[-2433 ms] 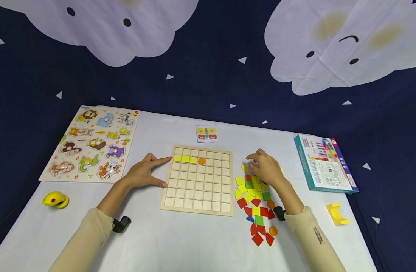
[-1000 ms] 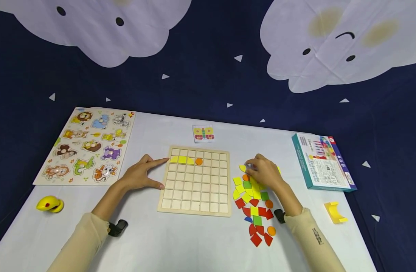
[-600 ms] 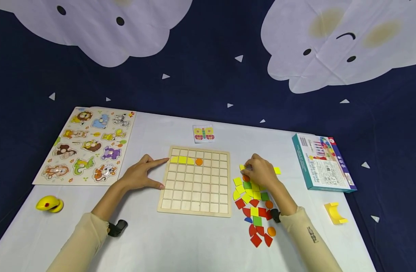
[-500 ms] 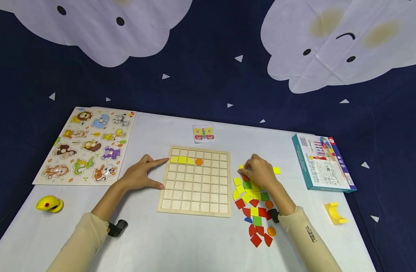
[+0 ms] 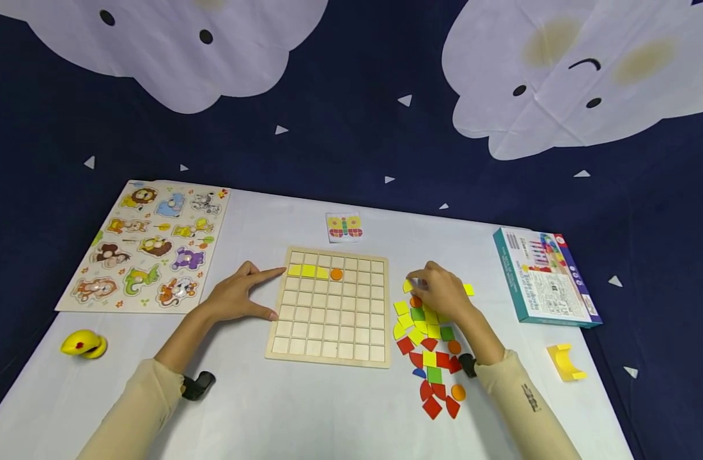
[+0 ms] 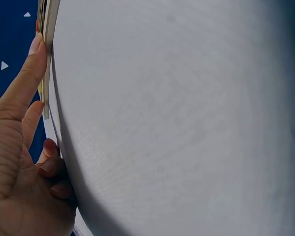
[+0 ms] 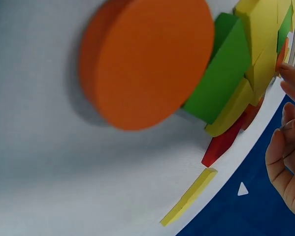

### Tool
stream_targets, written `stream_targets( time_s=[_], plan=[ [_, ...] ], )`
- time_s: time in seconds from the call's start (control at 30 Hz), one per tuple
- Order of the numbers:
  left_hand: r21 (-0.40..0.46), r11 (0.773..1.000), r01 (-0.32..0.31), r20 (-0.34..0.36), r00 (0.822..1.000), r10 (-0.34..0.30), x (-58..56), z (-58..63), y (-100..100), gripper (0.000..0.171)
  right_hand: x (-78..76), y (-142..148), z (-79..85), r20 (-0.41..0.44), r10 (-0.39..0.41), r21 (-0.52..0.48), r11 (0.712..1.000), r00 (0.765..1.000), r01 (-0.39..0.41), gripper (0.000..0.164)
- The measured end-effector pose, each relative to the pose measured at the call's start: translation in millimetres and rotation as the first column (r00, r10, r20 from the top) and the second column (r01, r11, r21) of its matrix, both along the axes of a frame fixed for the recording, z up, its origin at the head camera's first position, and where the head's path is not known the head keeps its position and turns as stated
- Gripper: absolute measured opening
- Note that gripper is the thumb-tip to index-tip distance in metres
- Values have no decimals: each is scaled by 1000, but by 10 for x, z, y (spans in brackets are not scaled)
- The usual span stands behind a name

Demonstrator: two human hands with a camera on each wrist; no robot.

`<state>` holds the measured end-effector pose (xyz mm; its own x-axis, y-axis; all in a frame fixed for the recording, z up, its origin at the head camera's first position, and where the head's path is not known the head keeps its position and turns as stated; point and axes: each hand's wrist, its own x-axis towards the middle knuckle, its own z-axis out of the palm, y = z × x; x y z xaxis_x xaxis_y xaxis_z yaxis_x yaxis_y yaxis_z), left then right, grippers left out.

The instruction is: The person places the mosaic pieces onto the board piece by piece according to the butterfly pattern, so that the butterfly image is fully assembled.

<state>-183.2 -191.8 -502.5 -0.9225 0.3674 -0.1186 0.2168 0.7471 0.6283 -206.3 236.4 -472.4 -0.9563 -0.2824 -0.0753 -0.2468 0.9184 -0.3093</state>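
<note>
A square wooden grid board [image 5: 331, 345] lies mid-table. In its second row sit three yellow pieces [image 5: 308, 271] and an orange disc [image 5: 337, 274]. My left hand [image 5: 236, 295] touches the board's left edge with spread index finger and thumb. In the left wrist view, other fingers [image 6: 51, 166] of that hand are bent near the white tabletop. At the top of a pile of flat coloured pieces, my right hand [image 5: 440, 291] has thumb and index finger at a yellow quarter-circle piece [image 5: 408, 286], pinching it by its edge. Its palm hides some yellow pieces beneath.
A butterfly pattern card [image 5: 344, 227] lies behind the board. At left are an animal peg puzzle [image 5: 150, 249] and a yellow toy [image 5: 84, 344]. A boxed game [image 5: 547, 278] and a yellow curved block [image 5: 566, 362] lie at right. Red, green and orange pieces [image 5: 432, 408] spread below the right hand.
My right hand has come down and left onto the yellow quarter-circle piece, which now sits turned at its fingertips. The left hand keeps its place on the board.
</note>
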Motion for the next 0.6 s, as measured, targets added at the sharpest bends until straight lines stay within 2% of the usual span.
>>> stream_targets(
  time_s=[0.27,0.6],
  plan=[
    [-1,1000,0,4,1000,0,3,7,3,98,-14,-10,-21,3,15,10,1000,1000,-15,25],
    [-7,1000,-4,-9,1000,4,16,19,0,98,-41,-44,-29,-78,83,39,996,994,-80,27]
  ],
)
